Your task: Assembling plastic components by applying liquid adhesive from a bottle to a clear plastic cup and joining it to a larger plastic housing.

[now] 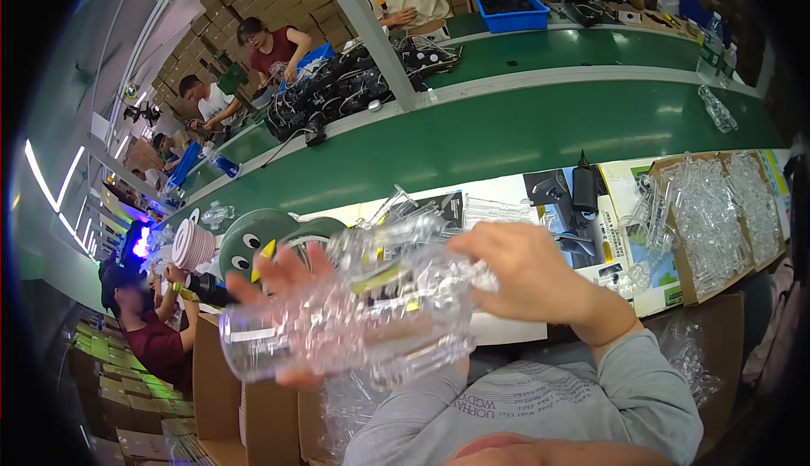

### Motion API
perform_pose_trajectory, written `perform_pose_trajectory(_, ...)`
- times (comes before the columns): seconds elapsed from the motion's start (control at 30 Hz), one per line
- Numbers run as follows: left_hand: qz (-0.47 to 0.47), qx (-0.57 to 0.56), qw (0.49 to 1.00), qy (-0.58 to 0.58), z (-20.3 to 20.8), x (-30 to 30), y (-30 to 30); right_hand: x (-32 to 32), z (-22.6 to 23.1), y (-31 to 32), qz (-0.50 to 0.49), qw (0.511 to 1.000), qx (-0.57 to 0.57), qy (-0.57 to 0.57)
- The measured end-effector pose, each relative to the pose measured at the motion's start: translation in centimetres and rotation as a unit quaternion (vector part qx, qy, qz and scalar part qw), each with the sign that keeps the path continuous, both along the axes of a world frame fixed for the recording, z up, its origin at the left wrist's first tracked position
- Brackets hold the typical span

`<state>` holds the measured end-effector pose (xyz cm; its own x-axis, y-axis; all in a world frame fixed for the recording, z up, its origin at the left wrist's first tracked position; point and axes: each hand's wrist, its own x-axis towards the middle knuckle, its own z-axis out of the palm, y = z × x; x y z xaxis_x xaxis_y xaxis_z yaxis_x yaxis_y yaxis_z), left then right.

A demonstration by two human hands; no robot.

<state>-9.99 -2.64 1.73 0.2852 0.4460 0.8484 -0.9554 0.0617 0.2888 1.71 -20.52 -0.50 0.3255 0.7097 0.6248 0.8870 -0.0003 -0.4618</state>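
In front of my chest I hold a clear plastic part [371, 322], bulky and ribbed, with a smooth round cup-like end pointing left. My right hand [531, 272] is closed on its right end, fingers bent over the edge. Behind and around the left half is my left hand [291, 273], its palm showing pink through the plastic and its fingertips sticking out above, somewhat blurred. Another clear piece [392, 238] appears along the top of the part; whether it is joined to it I cannot tell. More clear plastic pieces [498, 210] lie just beyond on the table.
A cardboard tray [690, 276] of clear parts sits at right, near a black bottle [584, 186]. A green round object with cartoon eyes [245, 251] stands left. Beyond run a green conveyor [506, 120] and a heap of black cabled parts [337, 86]. Co-workers sit opposite. An open carton [274, 419] stands lower left.
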Motion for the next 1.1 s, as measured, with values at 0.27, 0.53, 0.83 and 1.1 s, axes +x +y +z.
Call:
perform_pose_trajectory(0.27, 0.175, -0.284, 0.915, -0.226, -1.7, 2.1, 2.4, 8.6, 1.1, 2.3, -0.22, 0.973, -0.058, -0.026)
perform_pose_trajectory(0.53, 0.162, -0.274, 0.917, -0.24, -1.5, 0.6, 3.5, 20.9, -4.5, 8.7, -0.315, 0.902, -0.283, -0.087)
perform_pose_trajectory(0.83, 0.106, -0.262, 0.925, -0.256, -2.0, 0.2, 4.3, 26.7, -8.7, 9.7, -0.269, 0.844, -0.453, -0.104)
perform_pose_trajectory(1.1, 0.077, -0.267, 0.926, -0.256, -2.0, 1.3, 4.3, 28.8, -11.7, 8.2, -0.284, 0.826, -0.485, -0.04)
